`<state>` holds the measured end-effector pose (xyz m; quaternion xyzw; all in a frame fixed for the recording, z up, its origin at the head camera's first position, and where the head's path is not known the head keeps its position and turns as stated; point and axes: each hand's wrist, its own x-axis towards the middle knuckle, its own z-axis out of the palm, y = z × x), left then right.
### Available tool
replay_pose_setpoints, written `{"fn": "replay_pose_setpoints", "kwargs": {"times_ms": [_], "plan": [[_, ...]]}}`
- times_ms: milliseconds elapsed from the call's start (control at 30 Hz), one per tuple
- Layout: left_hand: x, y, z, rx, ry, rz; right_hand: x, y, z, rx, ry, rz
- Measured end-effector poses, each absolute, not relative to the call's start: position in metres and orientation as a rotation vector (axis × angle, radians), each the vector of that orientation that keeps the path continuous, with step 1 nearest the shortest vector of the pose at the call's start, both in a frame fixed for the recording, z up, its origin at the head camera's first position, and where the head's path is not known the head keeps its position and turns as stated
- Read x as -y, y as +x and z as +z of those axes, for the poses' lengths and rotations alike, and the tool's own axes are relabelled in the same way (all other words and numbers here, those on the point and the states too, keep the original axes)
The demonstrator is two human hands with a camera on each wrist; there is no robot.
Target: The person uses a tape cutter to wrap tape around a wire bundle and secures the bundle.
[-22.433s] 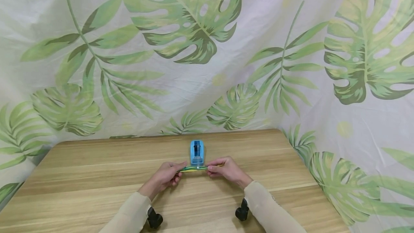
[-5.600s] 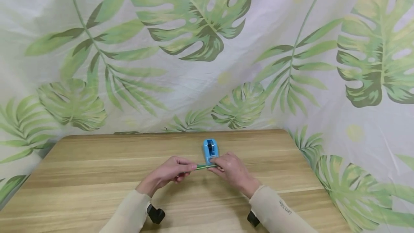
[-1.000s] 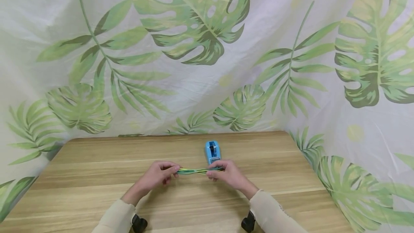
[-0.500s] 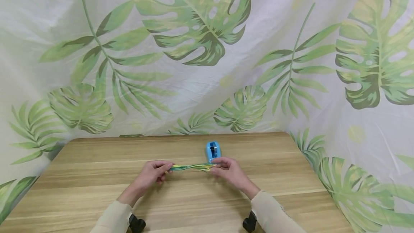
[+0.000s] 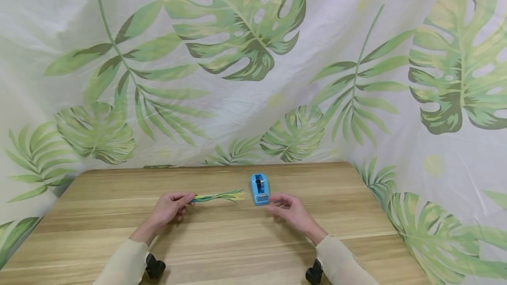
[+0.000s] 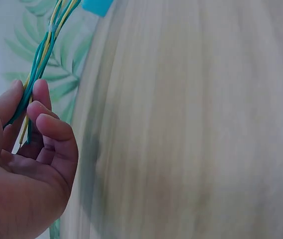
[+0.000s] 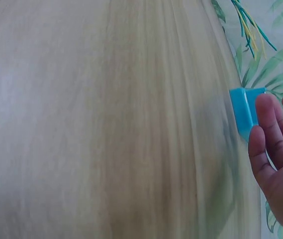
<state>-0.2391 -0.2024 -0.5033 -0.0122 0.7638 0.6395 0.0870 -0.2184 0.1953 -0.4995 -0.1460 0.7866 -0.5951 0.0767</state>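
Observation:
My left hand [image 5: 169,209] pinches one end of a bundle of thin green and yellow wires [image 5: 217,196] between thumb and fingers. The bundle's free ends fan out toward the right. In the left wrist view, a clear, shiny band [image 6: 50,28], like tape, goes round the wires above my fingertips. My right hand [image 5: 292,211] holds nothing, its fingers loosely bent. It hovers just right of a blue tape dispenser [image 5: 259,189]; in the right wrist view, the fingers partly cover that dispenser [image 7: 241,110], and I cannot tell whether they touch it.
A wood-grain table [image 5: 222,250] lies under both hands. Behind it and along the right hangs a leaf-printed cloth [image 5: 237,100]. Small black devices [image 5: 155,267] are strapped at both wrists.
Half a second ago both hands held the wires. My right hand has let go and shifted slightly right. My left hand has moved left with the bundle, whose right ends now spread loose.

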Motion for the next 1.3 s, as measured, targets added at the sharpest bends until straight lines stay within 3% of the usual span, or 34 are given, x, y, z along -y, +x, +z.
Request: {"fn": "replay_pose_setpoints", "kwargs": {"times_ms": [467,1300], "plan": [[0.221,-0.257,-0.509,-2.35,-0.11,1.821,-0.205,-0.222,-0.501,-2.343,-0.343,-1.791],[0.219,-0.268,-0.508,-2.476,-0.008,1.672,-0.189,-0.23,-0.502,-2.282,-0.162,-1.87]]}}
